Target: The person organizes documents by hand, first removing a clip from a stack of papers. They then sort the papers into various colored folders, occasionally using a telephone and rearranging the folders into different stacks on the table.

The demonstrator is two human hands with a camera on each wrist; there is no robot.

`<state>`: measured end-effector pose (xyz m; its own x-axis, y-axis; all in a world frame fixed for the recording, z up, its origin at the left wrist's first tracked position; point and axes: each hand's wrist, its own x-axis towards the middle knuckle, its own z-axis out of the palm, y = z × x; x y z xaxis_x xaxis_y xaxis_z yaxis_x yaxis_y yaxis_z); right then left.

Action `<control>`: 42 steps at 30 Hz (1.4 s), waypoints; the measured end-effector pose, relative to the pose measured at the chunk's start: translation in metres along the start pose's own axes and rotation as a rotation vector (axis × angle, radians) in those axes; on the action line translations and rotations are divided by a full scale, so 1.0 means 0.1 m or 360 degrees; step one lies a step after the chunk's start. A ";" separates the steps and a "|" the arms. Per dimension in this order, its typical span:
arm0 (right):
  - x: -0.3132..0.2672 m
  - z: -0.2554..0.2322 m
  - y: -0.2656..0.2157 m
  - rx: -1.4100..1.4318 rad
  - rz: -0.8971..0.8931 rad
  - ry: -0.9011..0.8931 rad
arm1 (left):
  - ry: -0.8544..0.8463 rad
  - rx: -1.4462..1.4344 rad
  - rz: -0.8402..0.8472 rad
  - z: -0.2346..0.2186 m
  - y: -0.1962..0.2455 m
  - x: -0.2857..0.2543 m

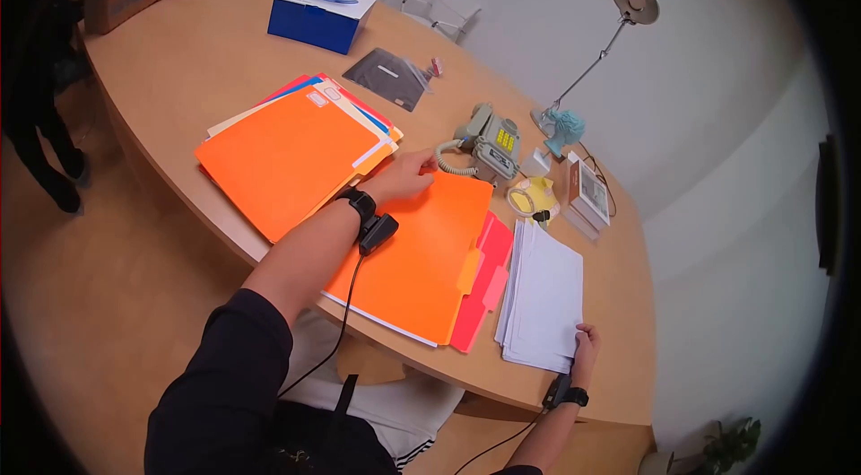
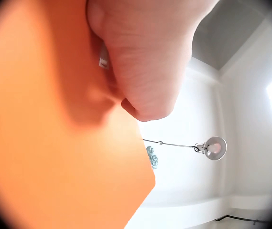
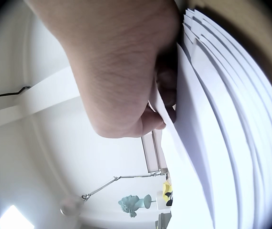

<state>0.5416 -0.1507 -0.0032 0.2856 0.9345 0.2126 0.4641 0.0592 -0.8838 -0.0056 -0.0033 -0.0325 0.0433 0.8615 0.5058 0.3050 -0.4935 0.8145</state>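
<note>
At the far edge of an orange folder [image 1: 421, 251] my left hand [image 1: 405, 177] has its fingers curled, gripping near the corner. Close up, the left hand [image 2: 145, 57] meets the folder's edge and casts a shadow on its orange surface [image 2: 55, 162]. My right hand [image 1: 587, 351] is at the near right corner of a stack of white paper [image 1: 544, 296]. In the right wrist view, the right hand [image 3: 117, 81] pinches the edge of a top sheet [image 3: 176, 157], which stands slightly apart from the fanned sheets below. Some fingertips are hidden behind it.
Red folders [image 1: 484, 287] show beneath the orange one. Left lies a pile of coloured folders [image 1: 287, 152]. Farther back are a telephone [image 1: 493, 143], a blue box [image 1: 314, 22], a dark flat pouch [image 1: 386, 78], a desk lamp [image 1: 635, 1], a small bust [image 1: 565, 127] and books [image 1: 585, 192].
</note>
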 end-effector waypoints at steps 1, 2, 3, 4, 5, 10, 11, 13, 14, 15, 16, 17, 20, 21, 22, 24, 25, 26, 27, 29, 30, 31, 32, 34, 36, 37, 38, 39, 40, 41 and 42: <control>-0.02 0.00 -0.03 0.0013 0.0011 -0.0004 | -0.0018 -0.0079 -0.0062 -0.01 0.05 -0.01; -0.02 0.01 -0.04 0.0010 0.0012 0.0000 | 0.0008 -0.0096 -0.0077 -0.01 0.10 -0.01; -0.02 0.01 -0.04 0.0009 0.0005 0.0006 | 0.0005 -0.0100 -0.0076 -0.02 0.11 0.00; -0.03 0.02 -0.05 0.0007 -0.0002 0.0012 | -0.0008 -0.0095 -0.0135 -0.03 0.11 0.01; -0.03 0.03 -0.06 0.0004 0.0000 0.0015 | -0.0021 -0.0091 -0.0194 -0.03 0.11 0.01; -0.06 0.02 -0.10 0.0035 0.0043 -0.0005 | -0.0010 -0.0076 -0.0179 -0.03 0.13 0.00; -0.06 0.02 -0.09 0.0033 0.0046 -0.0008 | -0.0025 -0.0065 -0.0220 -0.04 0.15 -0.01; -0.03 0.01 -0.06 0.0017 0.0027 0.0001 | 0.0037 -0.0180 -0.0219 -0.01 -0.01 0.05; -0.02 0.00 -0.04 0.0016 0.0031 -0.0002 | 0.0098 -0.0293 -0.0213 0.01 -0.12 0.08; -0.01 -0.01 -0.03 0.0002 0.0034 -0.0012 | 0.0096 -0.0291 -0.0217 -0.02 -0.10 0.09; -0.01 -0.01 -0.01 -0.0012 0.0038 -0.0022 | 0.0183 -0.0485 -0.0258 -0.04 -0.09 0.09; -0.01 0.00 0.01 -0.0013 0.0045 -0.0027 | 0.0271 -0.0680 -0.0300 -0.07 -0.08 0.09; 0.00 0.06 -0.01 0.0081 -0.0050 -0.0017 | 0.0285 -0.1302 -0.0518 -0.20 -0.23 0.12; -0.02 0.10 -0.04 0.0121 -0.0042 0.0013 | 0.0285 -0.1308 -0.0530 -0.21 -0.21 0.12; -0.04 0.12 -0.07 0.0157 -0.0033 0.0043 | 0.0360 -0.1530 -0.0576 -0.21 -0.19 0.13; 0.06 0.03 0.04 0.0019 -0.0010 -0.0023 | 0.0551 -0.1764 -0.0654 -0.20 -0.14 0.14; 0.06 -0.04 0.07 -0.0110 0.0007 -0.0086 | 0.0551 -0.1785 -0.0688 -0.20 -0.05 0.11; 0.01 -0.09 -0.02 -0.0142 0.0028 -0.0086 | 0.0598 -0.1915 -0.0688 -0.22 0.07 0.08; -0.01 -0.06 -0.25 -0.0663 0.0064 -0.0186 | 0.0650 -0.2041 -0.0668 -0.25 0.11 0.09; 0.07 -0.08 -0.34 -0.1198 0.0077 -0.0297 | 0.0686 -0.2120 -0.0647 -0.26 0.01 0.13; 0.06 -0.07 -0.37 -0.1450 -0.0158 -0.0265 | 0.0662 -0.2146 -0.0639 -0.26 -0.03 0.13; 0.04 -0.07 -0.38 -0.1693 -0.0392 -0.0234 | 0.0633 -0.2169 -0.0638 -0.25 -0.06 0.12; 0.02 -0.08 -0.42 -0.1708 -0.0387 -0.0252 | 0.0645 -0.2178 -0.0656 -0.25 -0.09 0.12; -0.38 0.49 -1.29 -0.0904 -0.0255 -0.0520 | 0.0591 -0.2130 -0.0626 -0.25 -0.12 0.13; -0.55 0.83 -1.43 -0.0141 -0.0369 -0.1017 | 0.0607 -0.2113 -0.0662 -0.24 -0.08 0.12; -0.66 1.02 -1.56 0.0068 -0.0318 -0.1292 | 0.0625 -0.2095 -0.0687 -0.25 -0.05 0.12; -0.76 1.20 -1.64 0.0317 -0.0198 -0.1498 | 0.0629 -0.2092 -0.0678 -0.25 -0.03 0.12; -0.83 1.37 -1.62 0.0524 -0.0048 -0.1597 | 0.0636 -0.2117 -0.0692 -0.24 -0.01 0.11; -0.91 1.52 -1.64 0.0612 0.0123 -0.1580 | 0.0646 -0.2142 -0.0705 -0.25 -0.01 0.11; -0.95 1.62 -1.66 0.0697 0.0296 -0.1562 | 0.0660 -0.2139 -0.0698 -0.26 -0.02 0.11; -0.91 1.67 -1.64 0.0692 0.0296 -0.1579 | 0.0653 -0.2120 -0.0673 -0.25 -0.04 0.11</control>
<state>0.2990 -0.1871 0.0530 -0.5712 0.7969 -0.1966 0.0928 -0.1753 -0.9801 -0.0304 0.0049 -0.0227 -0.1632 0.9863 0.0246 -0.8744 -0.1561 0.4594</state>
